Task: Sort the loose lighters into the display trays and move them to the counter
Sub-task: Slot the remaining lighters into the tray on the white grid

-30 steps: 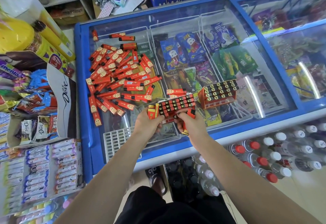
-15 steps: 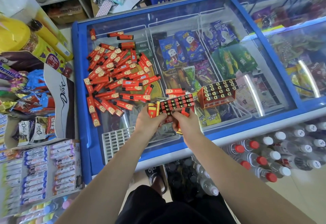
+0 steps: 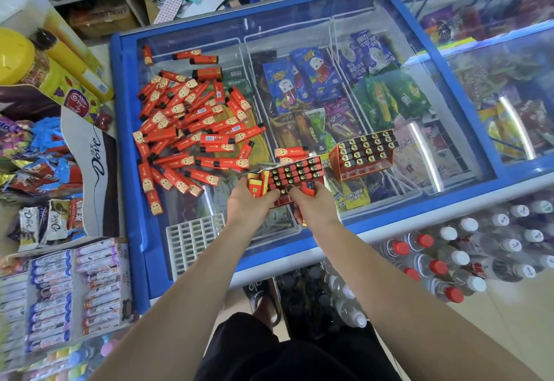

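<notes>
Gripping a nearly full tray [image 3: 295,175] of lighters between them, the left hand [image 3: 250,201] and right hand [image 3: 314,204] hold it just above the freezer lid [image 3: 299,27]. A tilt could spill lighters; the loose pile [image 3: 192,129] lies beyond the left hand, a second tray [image 3: 364,153] beyond the right. Left of the hands, a display [image 3: 96,153] reads "Dove".

I see red lighters [image 3: 186,129] with gold faces and black caps, a red tray [image 3: 295,175] dotted black and gold, a blue-rimmed freezer [image 3: 126,141], a white grid [image 3: 195,238], and red- and white-capped bottles [image 3: 443,257].
</notes>
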